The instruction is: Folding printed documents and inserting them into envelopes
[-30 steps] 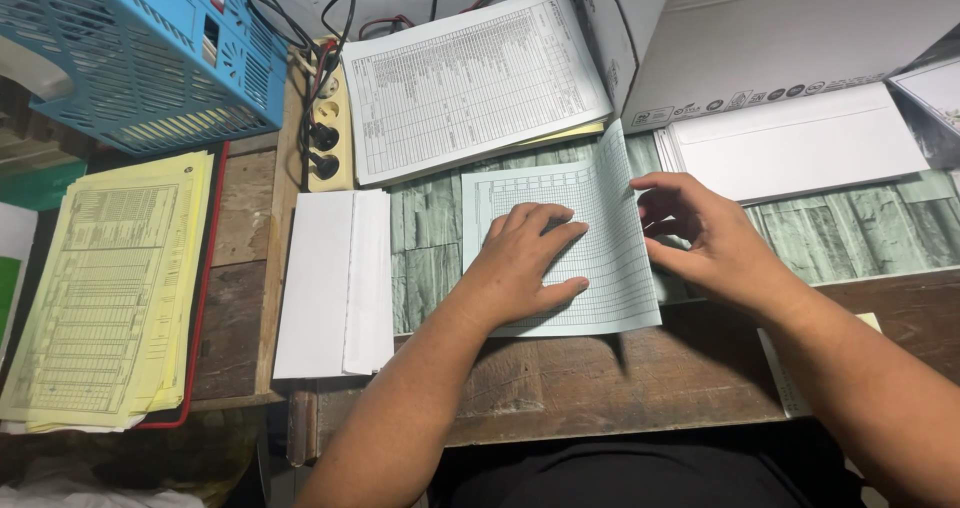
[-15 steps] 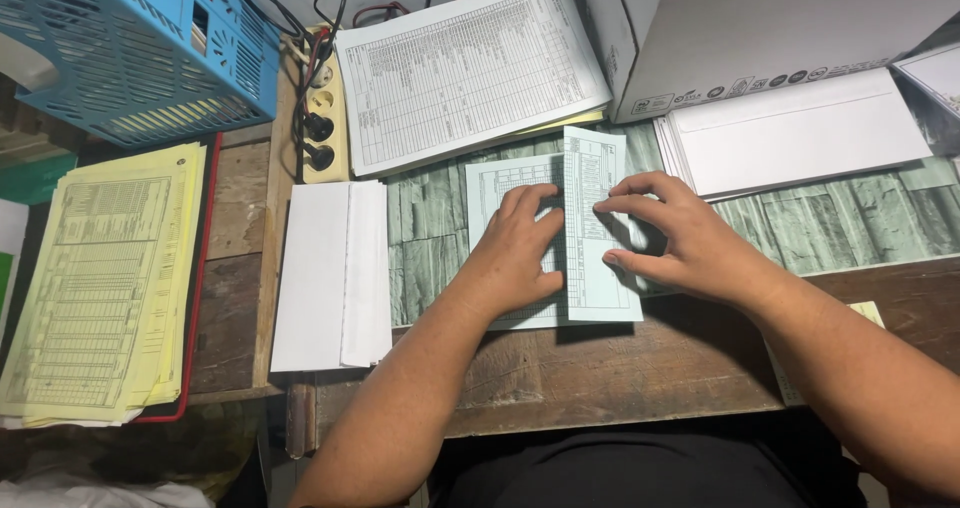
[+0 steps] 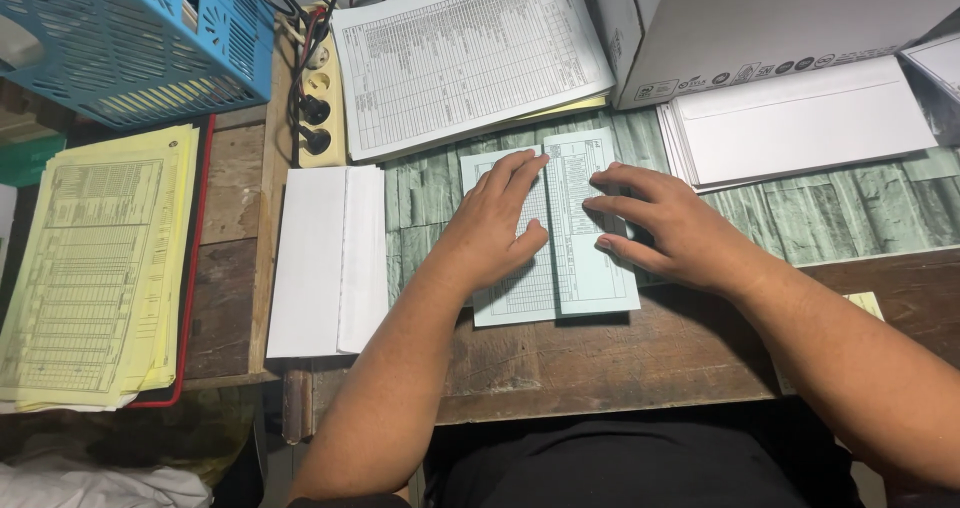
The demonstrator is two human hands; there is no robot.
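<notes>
At the middle of the worktop [image 3: 600, 358], a pale green printed form [image 3: 575, 258] lay folded lengthwise, its right part turned over onto the left. The left hand [image 3: 495, 228] rested flat on the left part, fingers held together and straight. The right hand [image 3: 665, 228] pressed the folded flap, fingers slightly spread. A stack of white envelopes [image 3: 325, 258] lay just left, yellow forms [image 3: 95, 268] farther left.

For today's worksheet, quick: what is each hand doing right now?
Left hand: open, flat on the pale green form.
Right hand: open, fingers pressing the form's folded flap; grips nothing.
</notes>
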